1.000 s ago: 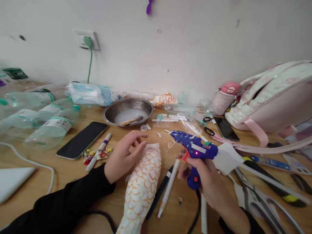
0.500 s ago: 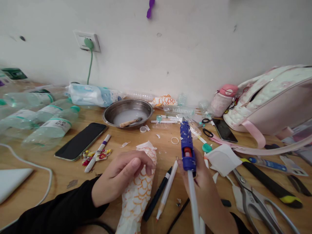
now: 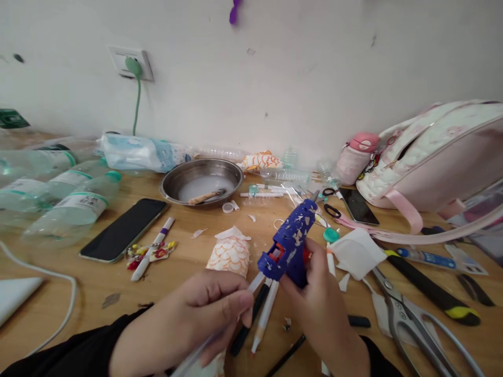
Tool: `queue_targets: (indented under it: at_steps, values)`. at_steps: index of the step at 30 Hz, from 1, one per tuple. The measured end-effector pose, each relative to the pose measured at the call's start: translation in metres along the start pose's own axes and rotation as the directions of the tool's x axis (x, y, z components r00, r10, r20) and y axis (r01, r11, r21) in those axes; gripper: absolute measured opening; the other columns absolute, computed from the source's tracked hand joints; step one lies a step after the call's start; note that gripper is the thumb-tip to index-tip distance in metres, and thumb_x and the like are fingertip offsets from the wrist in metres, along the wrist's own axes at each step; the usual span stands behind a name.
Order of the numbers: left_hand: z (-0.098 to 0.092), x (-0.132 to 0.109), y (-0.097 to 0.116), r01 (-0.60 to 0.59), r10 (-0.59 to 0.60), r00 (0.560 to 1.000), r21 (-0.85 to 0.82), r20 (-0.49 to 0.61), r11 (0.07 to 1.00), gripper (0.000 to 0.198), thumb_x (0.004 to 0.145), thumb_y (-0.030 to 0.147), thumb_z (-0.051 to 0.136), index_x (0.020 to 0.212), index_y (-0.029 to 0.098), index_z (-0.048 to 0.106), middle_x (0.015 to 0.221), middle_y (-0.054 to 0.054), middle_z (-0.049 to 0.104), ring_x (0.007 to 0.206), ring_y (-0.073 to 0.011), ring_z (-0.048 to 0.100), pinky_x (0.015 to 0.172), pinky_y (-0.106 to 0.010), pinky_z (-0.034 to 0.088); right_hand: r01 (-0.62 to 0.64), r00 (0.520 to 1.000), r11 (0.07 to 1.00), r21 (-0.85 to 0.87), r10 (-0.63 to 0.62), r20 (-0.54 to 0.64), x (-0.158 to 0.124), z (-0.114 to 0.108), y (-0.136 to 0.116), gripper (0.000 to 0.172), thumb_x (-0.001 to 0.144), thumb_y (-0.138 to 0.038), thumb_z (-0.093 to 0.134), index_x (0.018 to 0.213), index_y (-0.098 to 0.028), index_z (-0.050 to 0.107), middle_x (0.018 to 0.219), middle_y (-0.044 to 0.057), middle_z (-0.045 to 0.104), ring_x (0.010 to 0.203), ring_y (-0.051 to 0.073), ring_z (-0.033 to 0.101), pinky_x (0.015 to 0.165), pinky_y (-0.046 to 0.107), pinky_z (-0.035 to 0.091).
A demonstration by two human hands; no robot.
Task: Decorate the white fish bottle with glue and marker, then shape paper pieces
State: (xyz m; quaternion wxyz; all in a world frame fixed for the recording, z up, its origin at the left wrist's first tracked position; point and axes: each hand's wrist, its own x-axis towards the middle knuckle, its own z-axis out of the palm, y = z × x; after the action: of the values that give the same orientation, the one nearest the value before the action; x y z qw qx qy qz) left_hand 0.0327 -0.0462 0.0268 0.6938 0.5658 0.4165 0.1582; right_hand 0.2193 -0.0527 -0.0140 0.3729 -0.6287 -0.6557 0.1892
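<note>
blue glue gun (image 3: 290, 245): near centre of the scene, lifted off the wooden table (image 3: 98, 277). nozzle points far and right, rear end tips toward the near left. pale flecks of dried glue on the shell.
right hand (image 3: 320, 298): closed round the gun's grip from the right, fingers wrapped tight.
glue stick (image 3: 256, 281): pale, translucent rod. far end meets the rear of the gun, near end runs under the left fingers.
left hand (image 3: 196, 319): curled shut, thumb and forefinger pinching the stick just near-left of the gun.
handling, gun: looks light, hard plastic, stiff. the grip is the place to hold it. nozzle may be hot, best kept clear of skin and paper.
handling, stick: light, smooth, probably a little bendy. a pinch close to the gun should keep it from bowing.
paper fish (image 3: 229, 254): orange scales, soft, crushable. lies just left of the gun, near part hidden under the left hand.
pens (image 3: 264, 317): one black, one white, flat on the table below the gun.
white paper scrap (image 3: 356, 254): just right of the right hand.
shears (image 3: 408, 319): near right, lying flat.
steel bowl (image 3: 202, 180): far side, beyond the fish.
phone (image 3: 123, 229): left, face up.
backpack (image 3: 436, 152): far right, by the wall.
</note>
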Motion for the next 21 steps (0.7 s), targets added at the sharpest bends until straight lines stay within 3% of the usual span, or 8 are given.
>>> queue_targets:
  at_steps: [4, 9, 18, 21]
  values:
    - [-0.002, 0.001, 0.0, -0.004, 0.002, 1.0, -0.092, -0.021, 0.996, 0.034, 0.081, 0.049, 0.045, 0.063, 0.02, 0.049, 0.032, 0.011, 0.034, 0.028, -0.004, 0.02, 0.033, -0.019, 0.01, 0.072, 0.997, 0.982, -0.173, -0.076, -0.021, 0.001, 0.002, -0.001, 0.043, 0.078, -0.033, 0.049, 0.115, -0.019, 0.034, 0.082, 0.013, 0.068, 0.07, 0.032, 0.067, 0.054, 0.04, 0.051]
    - [0.0, 0.001, -0.001, 0.025, -0.031, 0.999, -0.174, -0.034, 0.984, 0.033, 0.078, 0.051, 0.049, 0.062, 0.021, 0.049, 0.03, 0.012, 0.032, 0.027, -0.0047, 0.017, 0.032, -0.02, 0.008, 0.154, 0.986, 0.956, -0.25, -0.164, -0.019, 0.0, 0.006, -0.003, 0.043, 0.079, -0.034, 0.046, 0.117, -0.015, 0.034, 0.079, 0.015, 0.069, 0.063, 0.031, 0.067, 0.049, 0.038, 0.051]
    - [-0.001, 0.004, 0.005, 0.024, -0.034, 0.999, -0.233, -0.037, 0.972, 0.031, 0.077, 0.047, 0.05, 0.059, 0.021, 0.049, 0.028, 0.011, 0.03, 0.026, -0.0045, 0.016, 0.032, -0.02, 0.011, 0.007, 0.997, 0.987, -0.162, 0.006, 0.083, 0.0, 0.012, -0.011, 0.056, 0.077, -0.038, 0.041, 0.121, -0.004, 0.038, 0.077, 0.021, 0.069, 0.065, 0.038, 0.067, 0.051, 0.046, 0.05]
    - [-0.002, 0.008, 0.005, -0.025, 0.018, 0.998, -0.139, -0.056, 0.99, 0.032, 0.08, 0.047, 0.044, 0.062, 0.021, 0.051, 0.029, 0.011, 0.032, 0.027, -0.005, 0.018, 0.033, -0.02, 0.015, -0.055, 0.993, 0.995, -0.08, 0.063, 0.1, 0.0, 0.01, -0.009, 0.058, 0.077, -0.039, 0.043, 0.124, -0.006, 0.036, 0.079, 0.019, 0.069, 0.07, 0.036, 0.066, 0.057, 0.047, 0.05]
